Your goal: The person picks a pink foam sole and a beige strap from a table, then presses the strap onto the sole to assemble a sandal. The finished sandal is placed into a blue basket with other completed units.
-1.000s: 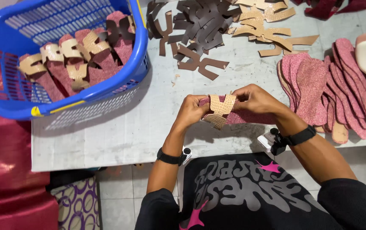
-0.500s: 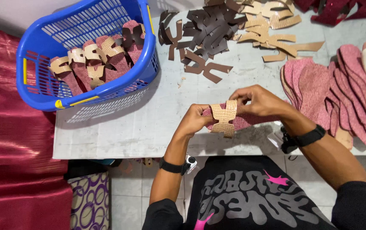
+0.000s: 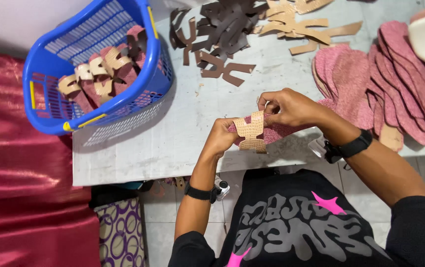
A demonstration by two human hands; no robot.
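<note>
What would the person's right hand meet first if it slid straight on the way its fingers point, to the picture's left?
Probably the tan strap piece its fingertips already pinch, then the left hand just beyond.

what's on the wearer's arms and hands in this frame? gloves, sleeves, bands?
No gloves: the left hand and right hand are bare. Each wrist carries a black band: the left band has a small silver device clipped on, the right band a pale one. Black sleeves end near the elbows.
</note>
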